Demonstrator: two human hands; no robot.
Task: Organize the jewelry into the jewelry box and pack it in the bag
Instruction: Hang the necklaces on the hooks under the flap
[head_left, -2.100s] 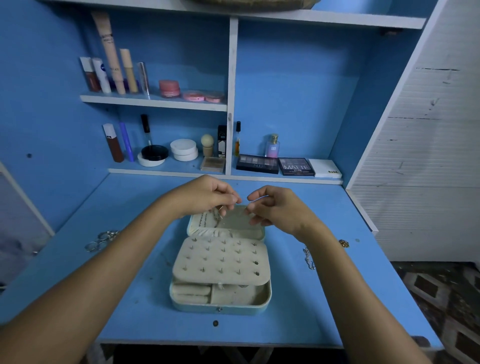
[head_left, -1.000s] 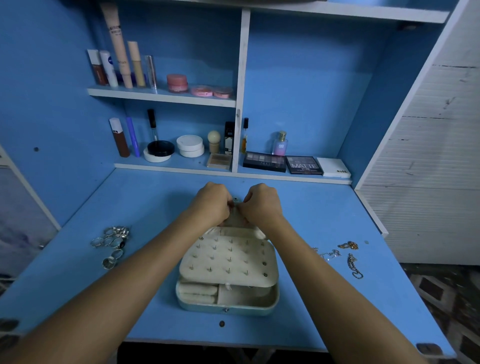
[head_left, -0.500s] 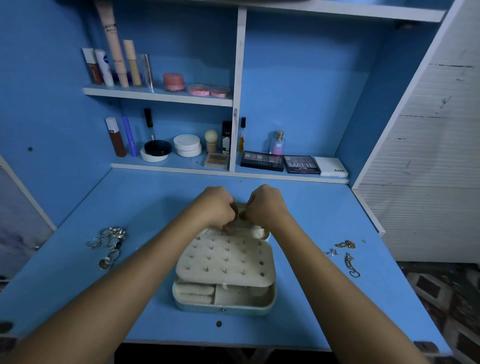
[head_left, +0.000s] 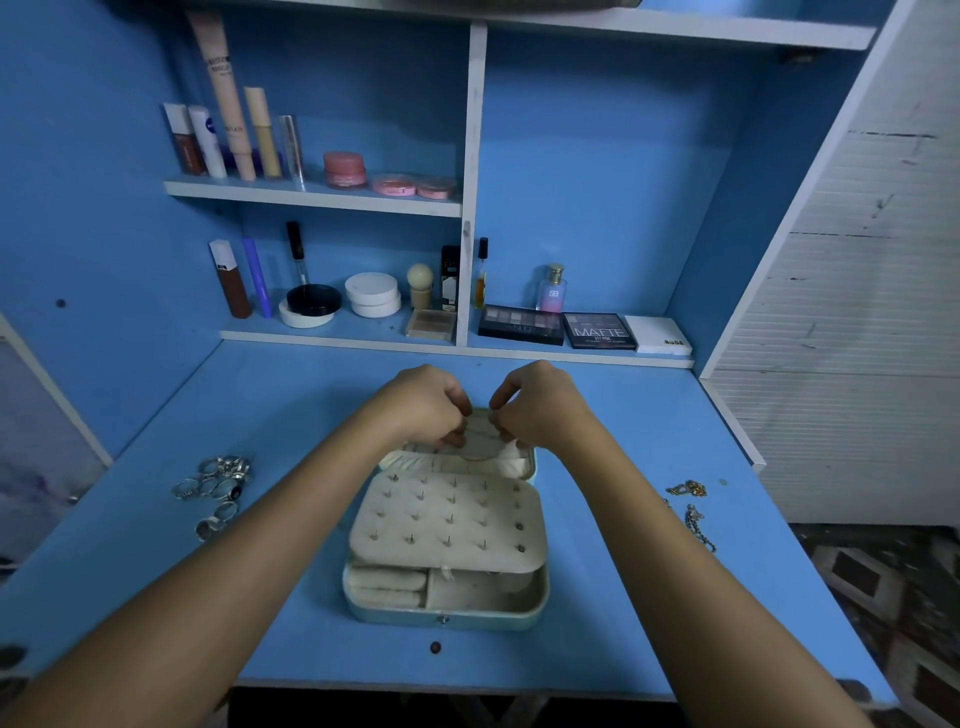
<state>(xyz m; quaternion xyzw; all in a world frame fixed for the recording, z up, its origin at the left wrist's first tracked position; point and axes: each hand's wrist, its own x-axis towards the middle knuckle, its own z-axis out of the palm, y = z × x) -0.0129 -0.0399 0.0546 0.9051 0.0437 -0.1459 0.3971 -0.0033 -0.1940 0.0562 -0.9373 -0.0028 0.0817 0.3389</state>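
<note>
Cream lining filled the open jewelry box (head_left: 447, 603), which sat at the middle of the blue desk (head_left: 311, 395) with its lid laid back toward the shelves. A studded earring panel (head_left: 447, 519) lay tilted over the front compartments. Both hands met over the lid's inner pocket, knuckles up and fingers curled down. The left hand (head_left: 421, 402) and the right hand (head_left: 540, 402) each seemed to pinch a thin chain (head_left: 480, 452) that drooped in a loop across the pocket; the fingertips were turned under, so the exact hold was hard to make out. Both forearms reached in from the lower corners, either side of the box.

Left of the box, well apart, lay a cluster of silver rings (head_left: 218, 488), too bunched to count. On the right lay a gold piece (head_left: 688, 488) and a silver chain (head_left: 698, 527). Three eyeshadow palettes (head_left: 584, 330) lay in a row on the low shelf behind, beside one perfume bottle (head_left: 552, 288).
</note>
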